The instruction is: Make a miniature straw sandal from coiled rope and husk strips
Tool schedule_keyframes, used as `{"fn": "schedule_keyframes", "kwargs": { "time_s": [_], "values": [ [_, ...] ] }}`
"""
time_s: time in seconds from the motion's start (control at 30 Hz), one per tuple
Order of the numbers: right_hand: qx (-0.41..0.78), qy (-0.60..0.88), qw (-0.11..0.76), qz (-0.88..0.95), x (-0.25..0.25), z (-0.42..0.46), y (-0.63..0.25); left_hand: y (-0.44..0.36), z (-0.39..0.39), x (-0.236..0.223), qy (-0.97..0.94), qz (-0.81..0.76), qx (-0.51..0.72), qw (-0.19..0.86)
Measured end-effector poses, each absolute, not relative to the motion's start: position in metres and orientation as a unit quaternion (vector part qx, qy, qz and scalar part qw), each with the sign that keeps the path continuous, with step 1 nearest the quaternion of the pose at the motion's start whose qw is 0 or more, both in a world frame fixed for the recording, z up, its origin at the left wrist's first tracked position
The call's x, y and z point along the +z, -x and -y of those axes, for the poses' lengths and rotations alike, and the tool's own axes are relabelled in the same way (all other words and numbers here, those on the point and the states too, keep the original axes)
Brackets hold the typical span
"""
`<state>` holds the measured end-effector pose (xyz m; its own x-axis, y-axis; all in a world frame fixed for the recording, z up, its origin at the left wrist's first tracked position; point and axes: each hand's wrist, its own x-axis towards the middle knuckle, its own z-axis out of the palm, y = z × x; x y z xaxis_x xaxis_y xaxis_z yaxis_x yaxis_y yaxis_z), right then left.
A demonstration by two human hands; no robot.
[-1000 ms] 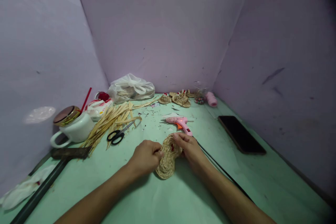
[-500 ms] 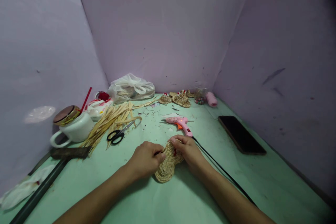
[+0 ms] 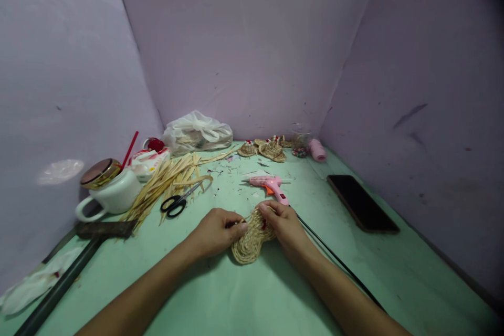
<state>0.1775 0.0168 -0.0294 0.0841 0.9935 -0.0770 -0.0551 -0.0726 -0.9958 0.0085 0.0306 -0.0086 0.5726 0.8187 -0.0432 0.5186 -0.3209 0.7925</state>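
Observation:
A woven straw piece, coiled from braided fibre with a small red mark near its right side, is held between both hands over the table front. My left hand pinches its left edge, thumb on top; a thin strand seems to run from these fingers along the upper edge. My right hand grips the upper right part, thumb on the face and fingers behind. Just beyond the right hand lies a pink glue gun with an orange trigger, its black cord trailing past my right forearm.
Left: black-handled scissors, straw strips, a white mug with a jar on top, a hammer. Back: a plastic bag, small straw pieces, a pink thread spool. Right: a phone.
The straw piece has tilted, its lower end rising slightly. My left hand has shifted a little up and left; my right hand keeps its hold.

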Motion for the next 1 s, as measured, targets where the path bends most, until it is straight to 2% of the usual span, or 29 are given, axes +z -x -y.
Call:
{"fn": "schedule_keyframes", "kwargs": {
  "time_s": [0.17, 0.33, 0.43, 0.53, 0.6, 0.67, 0.73, 0.83, 0.9, 1.0],
  "values": [
    [0.515, 0.516, 0.517, 0.449, -0.027, -0.015, -0.177, -0.011, -0.024, -0.003, -0.821, -0.474, 0.194, 0.254],
    [0.527, 0.517, 0.53, 0.417, -0.027, -0.016, -0.176, -0.01, -0.029, -0.004, -0.798, -0.502, 0.24, 0.233],
    [0.516, 0.515, 0.563, 0.389, -0.029, -0.019, -0.178, -0.006, -0.034, -0.005, -0.752, -0.519, 0.346, 0.211],
    [0.504, 0.509, 0.602, 0.353, -0.031, -0.021, -0.181, -0.002, -0.031, -0.001, -0.695, -0.506, 0.497, 0.12],
    [0.502, 0.494, 0.634, 0.319, -0.031, -0.022, -0.183, -0.002, -0.024, 0.004, -0.69, -0.478, 0.536, 0.09],
    [0.507, 0.469, 0.669, 0.276, -0.03, -0.022, -0.184, -0.007, -0.016, 0.006, -0.71, -0.48, 0.492, 0.151],
    [0.512, 0.445, 0.695, 0.238, -0.029, -0.022, -0.183, -0.016, -0.008, 0.004, -0.704, -0.515, 0.374, 0.315],
    [0.523, 0.422, 0.707, 0.221, -0.028, -0.018, -0.178, -0.032, -0.002, -0.005, -0.573, -0.518, 0.227, 0.592],
    [0.539, 0.397, 0.706, 0.233, -0.027, -0.014, -0.173, -0.039, -0.001, -0.012, -0.475, -0.487, 0.25, 0.689],
    [0.581, 0.344, 0.683, 0.281, -0.026, -0.006, -0.162, -0.043, -0.005, -0.017, -0.376, -0.453, 0.375, 0.716]
  ]
}}
